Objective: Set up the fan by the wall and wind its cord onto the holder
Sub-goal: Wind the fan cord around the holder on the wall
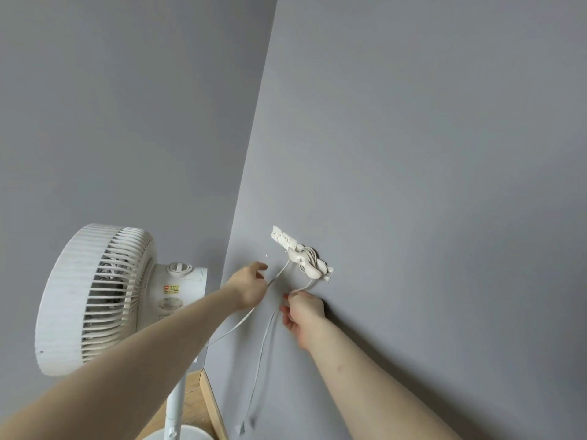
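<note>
While half-wound, cord [279, 274] (white) between hands

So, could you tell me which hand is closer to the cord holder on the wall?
Right. The right hand sits just below the cord holder, pinching the cord hanging from it. The left hand is further off, down to the holder's left, on another strand.

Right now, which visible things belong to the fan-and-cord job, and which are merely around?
Job: white pedestal fan; flat white cord; white wall-mounted cord holder; left hand; right hand.
Around: grey wall; wooden floor; wooden skirting.
</note>
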